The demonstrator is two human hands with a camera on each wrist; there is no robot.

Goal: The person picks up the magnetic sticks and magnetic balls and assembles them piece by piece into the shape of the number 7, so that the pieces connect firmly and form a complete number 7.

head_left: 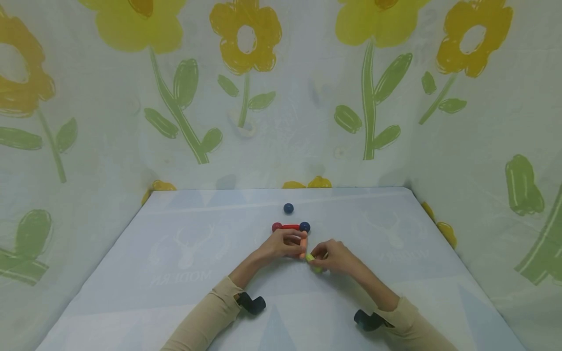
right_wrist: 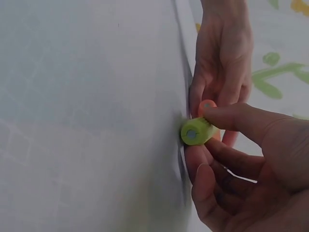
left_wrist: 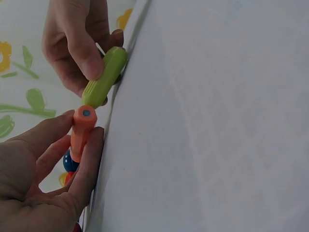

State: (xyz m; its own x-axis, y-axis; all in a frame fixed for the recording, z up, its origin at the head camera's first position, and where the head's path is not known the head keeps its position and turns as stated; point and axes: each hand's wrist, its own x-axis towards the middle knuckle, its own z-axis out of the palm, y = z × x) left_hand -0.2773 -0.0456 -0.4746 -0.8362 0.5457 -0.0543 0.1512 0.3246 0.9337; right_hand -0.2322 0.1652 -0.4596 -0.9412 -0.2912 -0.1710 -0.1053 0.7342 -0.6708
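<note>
My left hand (head_left: pixel 283 243) pinches an orange magnetic rod (left_wrist: pixel 83 133) between thumb and fingers; a small grey disc shows at the rod's near end. The rod's far end meets a dark blue ball (head_left: pixel 305 226), which joins a red rod (head_left: pixel 290 226) with a red ball (head_left: pixel 277 227) at its other end. My right hand (head_left: pixel 335 257) pinches a yellow-green rod (left_wrist: pixel 105 76) between thumb and fingers. In the left wrist view its tip is right by the orange rod's near end; whether they touch I cannot tell.
A second dark blue ball (head_left: pixel 288 208) lies alone farther back on the white patterned table cover (head_left: pixel 184 292). Flower-printed cloth (head_left: pixel 290 122) stands behind the table and along both sides. A black wrist mount (head_left: pixel 252 303) sticks out from the left sleeve, another (head_left: pixel 368 320) from the right.
</note>
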